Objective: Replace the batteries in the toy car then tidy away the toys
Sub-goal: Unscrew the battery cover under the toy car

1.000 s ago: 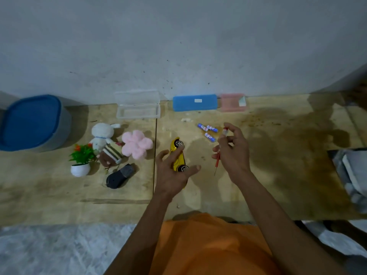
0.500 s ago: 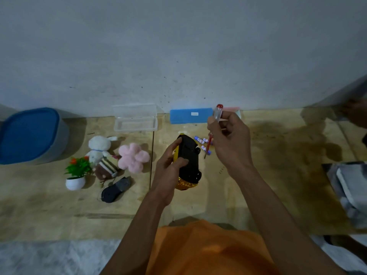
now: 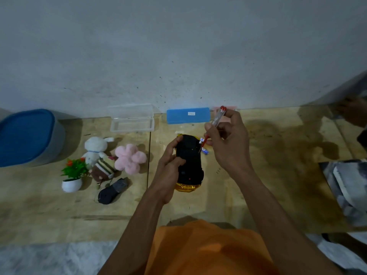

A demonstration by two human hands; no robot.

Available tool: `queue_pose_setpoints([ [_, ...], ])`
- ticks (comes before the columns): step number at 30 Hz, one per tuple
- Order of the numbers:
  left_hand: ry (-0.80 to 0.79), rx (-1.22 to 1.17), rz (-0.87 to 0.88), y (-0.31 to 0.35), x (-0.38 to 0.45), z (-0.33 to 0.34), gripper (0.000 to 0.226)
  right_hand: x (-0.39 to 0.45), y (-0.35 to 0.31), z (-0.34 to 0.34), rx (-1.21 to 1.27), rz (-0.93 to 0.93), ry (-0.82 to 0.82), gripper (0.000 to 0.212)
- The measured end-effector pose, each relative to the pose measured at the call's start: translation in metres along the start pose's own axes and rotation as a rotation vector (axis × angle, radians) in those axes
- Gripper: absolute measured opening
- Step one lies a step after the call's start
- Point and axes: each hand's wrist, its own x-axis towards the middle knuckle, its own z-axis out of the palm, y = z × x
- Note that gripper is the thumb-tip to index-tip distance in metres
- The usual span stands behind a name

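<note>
My left hand (image 3: 170,169) grips the yellow toy car (image 3: 190,165), turned over so its black underside faces up, lifted above the wooden floor. My right hand (image 3: 228,143) holds a small screwdriver (image 3: 215,124) with a clear handle and red cap; its tip touches the car's underside near the far end. Blue-and-white batteries (image 3: 205,150) lie on the floor just beyond the car, partly hidden by my right hand.
To the left lie a white bunny plush (image 3: 95,147), a pink flower plush (image 3: 130,158), a striped brown plush (image 3: 105,168), a small potted plant (image 3: 72,175) and a black object (image 3: 112,191). A clear box (image 3: 132,121), blue case (image 3: 187,115) and blue-lidded bin (image 3: 25,136) stand by the wall.
My left hand lifted the car off the floor and turned it belly up. My right hand raised the screwdriver and brought its tip down onto the car's underside.
</note>
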Motion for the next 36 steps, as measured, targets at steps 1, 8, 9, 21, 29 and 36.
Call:
queue_pose_setpoints([
  [1, 0.000, 0.009, 0.003, 0.001, -0.001, 0.000, 0.064, 0.000, -0.001, -0.001, -0.010, -0.013, 0.001, 0.041],
  [8, -0.014, 0.081, 0.108, 0.006, -0.008, 0.000, 0.071, -0.012, -0.014, -0.003, 0.050, -0.160, -0.009, 0.065],
  [9, -0.017, 0.076, 0.111, 0.008, -0.009, 0.001, 0.071, -0.013, -0.016, -0.004, 0.061, -0.184, -0.006, 0.068],
  [21, -0.019, 0.122, 0.309, 0.014, -0.015, 0.000, 0.062, -0.022, -0.029, -0.006, 0.181, -0.283, 0.001, 0.067],
  [29, -0.047, 0.098, 0.326, 0.015, -0.017, 0.000, 0.064, -0.023, -0.030, -0.005, 0.199, -0.271, 0.000, 0.067],
  [36, -0.038, 0.063, 0.305, 0.016, -0.019, 0.002, 0.065, -0.023, -0.028, -0.006, 0.194, -0.299, -0.023, 0.066],
])
